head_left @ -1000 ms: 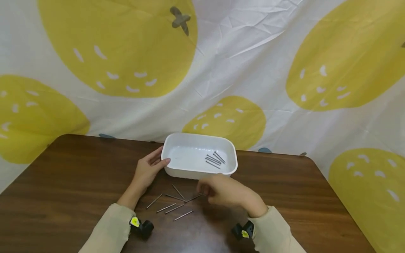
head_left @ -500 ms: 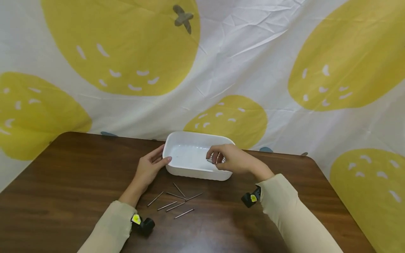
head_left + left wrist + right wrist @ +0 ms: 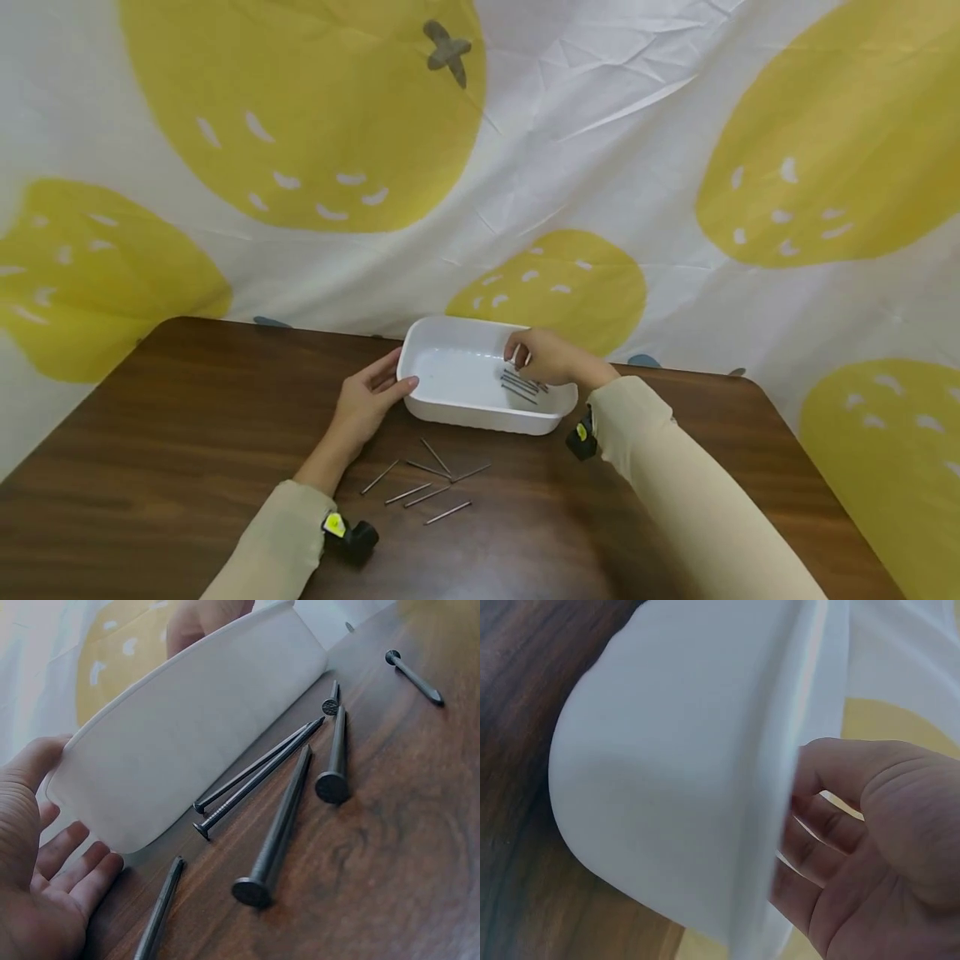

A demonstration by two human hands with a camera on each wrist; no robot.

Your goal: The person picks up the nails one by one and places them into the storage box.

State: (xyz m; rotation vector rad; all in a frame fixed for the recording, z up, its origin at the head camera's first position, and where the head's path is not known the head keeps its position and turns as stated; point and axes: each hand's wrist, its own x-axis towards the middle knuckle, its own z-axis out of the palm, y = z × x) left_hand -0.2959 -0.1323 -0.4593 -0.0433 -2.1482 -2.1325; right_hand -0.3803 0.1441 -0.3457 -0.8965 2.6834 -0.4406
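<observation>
Right hand has risen off the nails in the white tray since the earlier head frame. Head view: its fingers are bent above the tray's right end, with the wrist crossing the end wall. Left hand grasps the left end, thumb on the rim. Seven loose nails lie on the worktop in front; printed fabric hangs behind. Left wrist view: loose nails lie beside the tray's outer wall. Right wrist view: the tray's rim obscures the right fingertips; whether this grip holds anything cannot be told.
</observation>
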